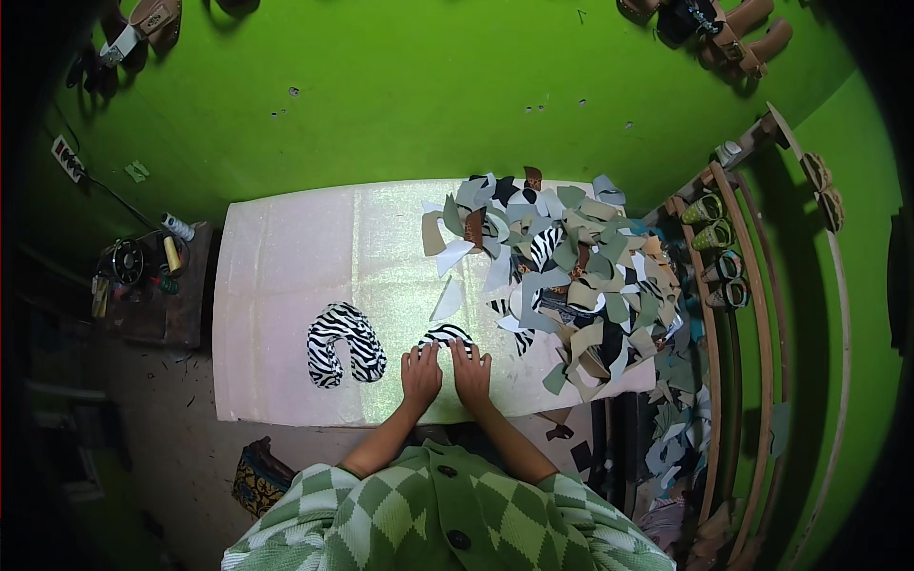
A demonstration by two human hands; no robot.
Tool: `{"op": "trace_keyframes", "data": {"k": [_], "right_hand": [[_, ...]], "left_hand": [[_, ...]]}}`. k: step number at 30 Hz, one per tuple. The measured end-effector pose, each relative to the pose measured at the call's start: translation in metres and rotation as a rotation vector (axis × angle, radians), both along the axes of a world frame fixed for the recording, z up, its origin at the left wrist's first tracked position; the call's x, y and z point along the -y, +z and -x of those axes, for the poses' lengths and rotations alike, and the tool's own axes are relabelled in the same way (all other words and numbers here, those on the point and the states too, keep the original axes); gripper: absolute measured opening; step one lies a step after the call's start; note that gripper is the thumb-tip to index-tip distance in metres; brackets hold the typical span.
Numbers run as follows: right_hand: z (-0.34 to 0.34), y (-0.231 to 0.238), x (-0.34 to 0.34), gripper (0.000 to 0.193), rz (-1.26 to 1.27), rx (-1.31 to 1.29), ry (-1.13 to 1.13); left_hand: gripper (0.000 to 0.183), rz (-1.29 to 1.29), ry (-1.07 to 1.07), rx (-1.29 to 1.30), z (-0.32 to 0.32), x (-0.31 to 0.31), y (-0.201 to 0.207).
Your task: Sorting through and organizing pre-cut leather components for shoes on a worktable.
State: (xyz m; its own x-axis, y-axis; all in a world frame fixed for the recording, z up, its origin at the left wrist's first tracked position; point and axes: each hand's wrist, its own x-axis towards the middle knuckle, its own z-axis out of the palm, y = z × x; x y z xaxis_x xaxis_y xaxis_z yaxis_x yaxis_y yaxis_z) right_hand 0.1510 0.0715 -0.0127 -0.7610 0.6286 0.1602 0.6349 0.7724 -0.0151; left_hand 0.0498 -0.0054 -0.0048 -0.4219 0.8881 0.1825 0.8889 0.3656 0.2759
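Note:
A small zebra-striped curved piece lies on the pale work table, near its front edge. My left hand and my right hand rest side by side on the table, fingertips touching this piece's near edge. Both hands lie flat with fingers spread a little. To the left lies a stack of zebra-striped horseshoe-shaped pieces, apart from my hands. A single grey cut piece lies just beyond the small striped piece.
A big heap of cut scraps in grey, olive, white and striped material covers the table's right part. A wooden rack with shoes stands at the right. A small side table with thread spools stands at the left. Green walls surround.

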Motion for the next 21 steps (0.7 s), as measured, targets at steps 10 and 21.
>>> {"op": "trace_keyframes", "data": {"k": [10, 21], "right_hand": [[-0.020, 0.004, -0.017, 0.048, 0.063, -0.013, 0.003], [-0.009, 0.006, -0.015, 0.040, 0.008, 0.029, -0.014]], "left_hand": [[0.047, -0.016, 0.038, 0.038, -0.004, 0.001, 0.002], [0.051, -0.004, 0.105, 0.124, -0.011, -0.005, 0.011]]}}
